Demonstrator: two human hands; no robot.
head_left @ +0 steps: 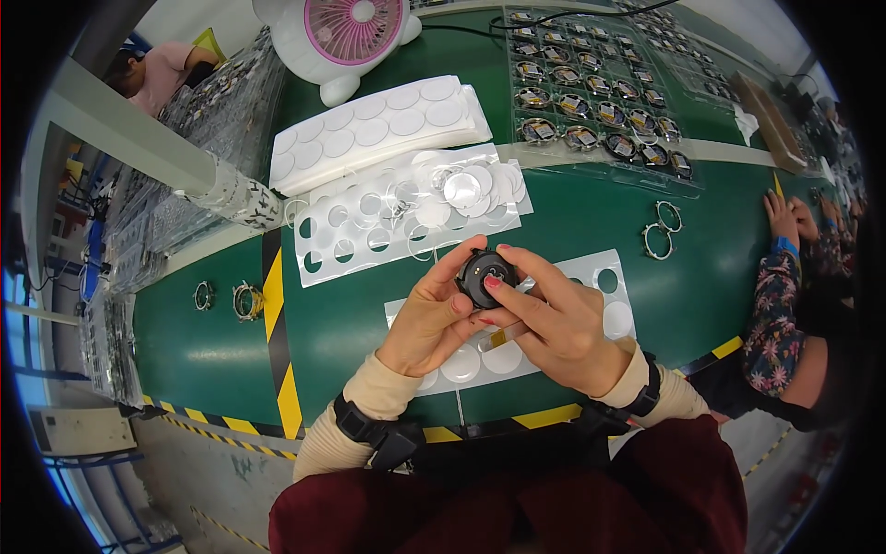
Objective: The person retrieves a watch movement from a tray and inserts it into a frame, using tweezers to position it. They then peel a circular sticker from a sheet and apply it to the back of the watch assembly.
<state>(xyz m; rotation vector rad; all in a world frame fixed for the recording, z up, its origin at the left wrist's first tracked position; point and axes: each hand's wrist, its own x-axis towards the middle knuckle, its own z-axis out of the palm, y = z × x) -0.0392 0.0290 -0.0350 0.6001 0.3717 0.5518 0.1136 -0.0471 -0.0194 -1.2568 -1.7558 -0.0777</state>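
Between both hands I hold a round black watch case [477, 269], its dark back turned up. My left hand [426, 319] grips its left side, thumb below and fingers curled round the rim. On the right, my right hand [565, 325] pinches the case, one red-nailed finger pressing on its face. A short yellowish strip [496, 338] hangs below the case, by my right fingers. Under my hands lies a white sheet of round stickers [616, 294], with some circles gone. Just beyond is another sheet with punched-out holes [318, 268], bearing a pile of loose round films [464, 190].
A stack of round-sticker sheets [369, 125] lies farther back, below a white fan with a pink grille [355, 28]. Clear trays of watch parts [591, 102] stand at the back right. Metal rings [658, 242] lie right, more rings [246, 302] left. A co-worker's hand [783, 220] rests at the right.
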